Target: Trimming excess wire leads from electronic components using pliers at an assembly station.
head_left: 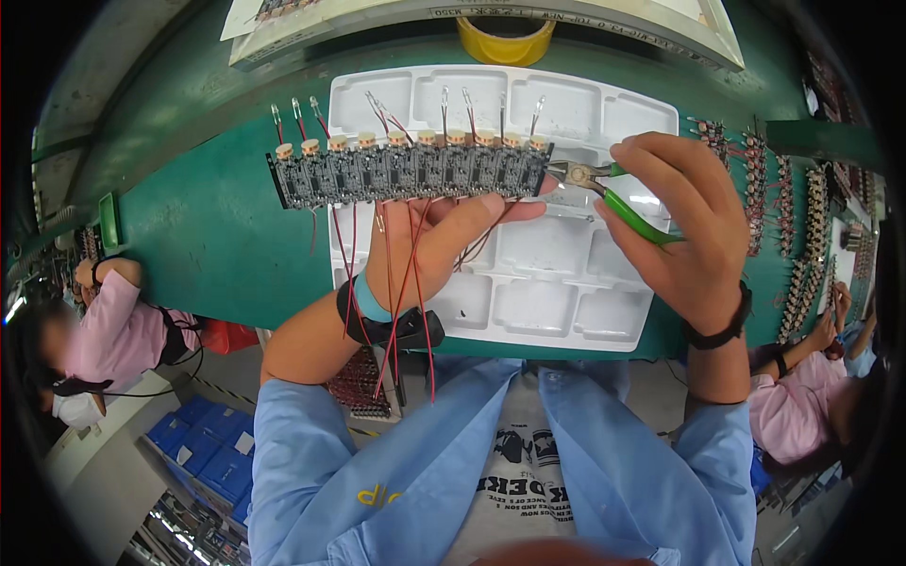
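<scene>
My left hand (429, 241) grips a long circuit board panel (406, 173) from below, its thumb lying along the near edge. Small round tan components line the panel's far edge, and clear LEDs on thin leads stand up from it. Red and brown wires (415, 274) dangle past my left wrist. Green-handled pliers (604, 189) are in my right hand (684, 212), the fingers curled around the handles. The pliers' jaws meet the right end of the panel; exactly what they grip is too small to make out. Beneath both hands lies a white compartment tray (538, 311).
A roll of yellow tape (507, 42) sits beyond the tray, beside a pale frame (604, 26). Rows of wired boards (802, 255) lie along the right. Co-workers in pink sit at left (118, 311) and right. Blue bins (203, 448) stand on the lower left.
</scene>
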`<move>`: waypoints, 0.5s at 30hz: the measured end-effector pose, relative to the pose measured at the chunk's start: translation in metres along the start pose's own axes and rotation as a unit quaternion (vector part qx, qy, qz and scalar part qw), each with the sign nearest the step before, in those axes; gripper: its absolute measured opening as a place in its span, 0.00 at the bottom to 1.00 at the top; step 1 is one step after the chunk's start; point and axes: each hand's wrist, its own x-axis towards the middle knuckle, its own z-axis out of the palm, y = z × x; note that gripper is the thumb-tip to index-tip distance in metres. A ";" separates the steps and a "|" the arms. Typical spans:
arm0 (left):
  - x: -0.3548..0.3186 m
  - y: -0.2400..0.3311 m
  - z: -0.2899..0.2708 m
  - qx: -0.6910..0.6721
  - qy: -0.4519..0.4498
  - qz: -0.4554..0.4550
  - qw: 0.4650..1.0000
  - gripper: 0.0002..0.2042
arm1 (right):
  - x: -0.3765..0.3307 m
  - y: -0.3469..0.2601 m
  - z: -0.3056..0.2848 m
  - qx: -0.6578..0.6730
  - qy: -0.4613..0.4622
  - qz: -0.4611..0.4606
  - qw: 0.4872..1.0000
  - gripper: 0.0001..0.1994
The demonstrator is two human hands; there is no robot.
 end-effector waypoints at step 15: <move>0.000 0.006 0.004 0.077 0.006 -0.061 0.995 0.22 | -0.011 0.012 0.009 -0.038 0.034 -0.047 0.998 0.27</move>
